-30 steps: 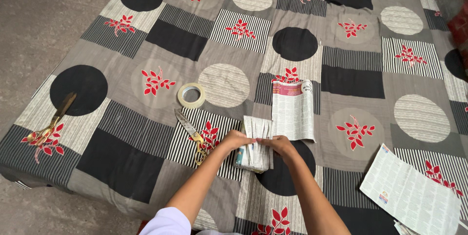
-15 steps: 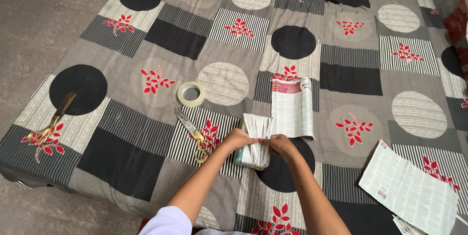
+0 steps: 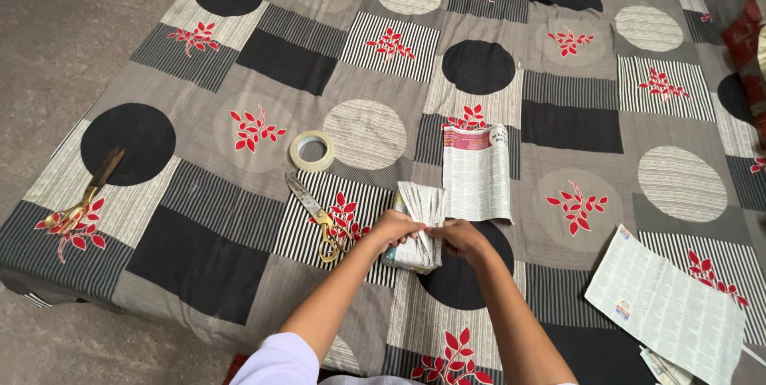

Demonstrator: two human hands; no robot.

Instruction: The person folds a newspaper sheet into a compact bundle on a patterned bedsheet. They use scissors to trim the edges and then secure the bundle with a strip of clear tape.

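My fingers are closed together on a small bundle of newspaper strips (image 3: pixel 418 225). My left hand (image 3: pixel 392 229) grips it from the left side, and my right hand (image 3: pixel 459 237) pinches it from the right side, so both hands meet over the lower half of the bundle. The top of the strips spreads a little like a fan above my fingers. At the left edge of the bundle I see something blue-green, but I cannot tell what it is. The bundle rests on the patterned bedsheet (image 3: pixel 263 58), at the border between a striped square and a black circle.

Just beside my left hand lies a pair of scissors with golden handles (image 3: pixel 316 209), the blades pointing away from me. A little further, a roll of pale tape (image 3: pixel 312 151) lies flat on the sheet. Directly behind the bundle there is a folded newspaper (image 3: pixel 476 172) with a red part on its top, very near the strips. To my right, well apart, a big open newspaper sheet (image 3: pixel 666 305) lies near the edge. Far to the left, a second pair of golden scissors (image 3: pixel 80 200) lies near the corner of the sheet.
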